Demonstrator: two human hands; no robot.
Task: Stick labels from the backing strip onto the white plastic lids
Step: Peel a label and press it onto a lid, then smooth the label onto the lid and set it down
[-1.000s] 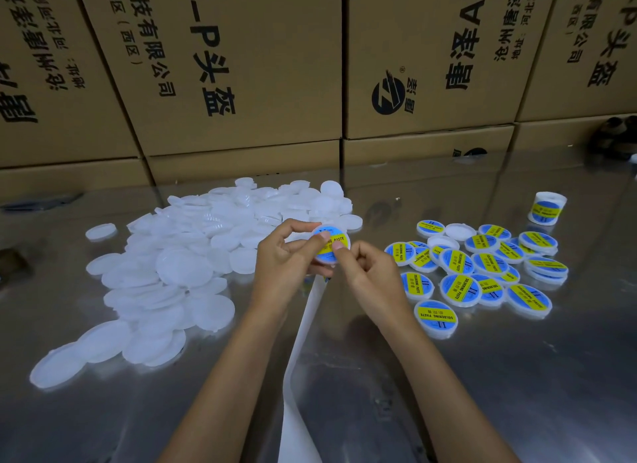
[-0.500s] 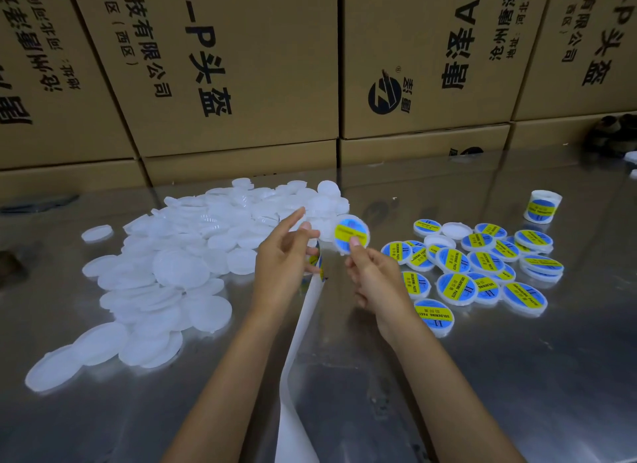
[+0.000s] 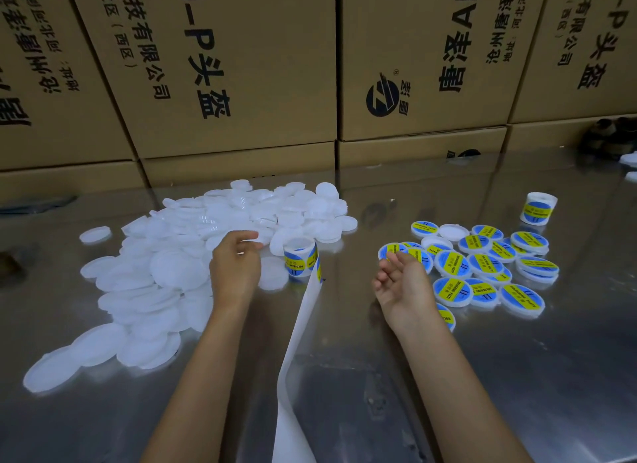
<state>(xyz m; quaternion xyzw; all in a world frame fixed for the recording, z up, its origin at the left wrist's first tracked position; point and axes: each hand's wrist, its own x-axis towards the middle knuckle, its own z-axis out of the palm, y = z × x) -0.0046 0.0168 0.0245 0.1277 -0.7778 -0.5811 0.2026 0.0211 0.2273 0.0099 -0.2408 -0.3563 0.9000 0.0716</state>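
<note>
Stacked cardboard boxes (image 3: 241, 66) back your steel counter (image 3: 517, 376), with the heap of bare white lids (image 3: 165, 273) spread at left and the labelled lids (image 3: 482, 266) clustered at right. Between them the label roll (image 3: 299, 258) stands with its backing strip (image 3: 296, 352) trailing toward you. Your left hand (image 3: 236, 269) pinches a bare lid at the heap's edge; your right hand (image 3: 403, 287) hovers loosely curled, holding nothing, beside the labelled lids.

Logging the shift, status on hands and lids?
Left hand pinching a plain white lid at the pile. Right hand open, empty, beside labelled lids. Label roll standing between hands. Nothing in the way.
</note>
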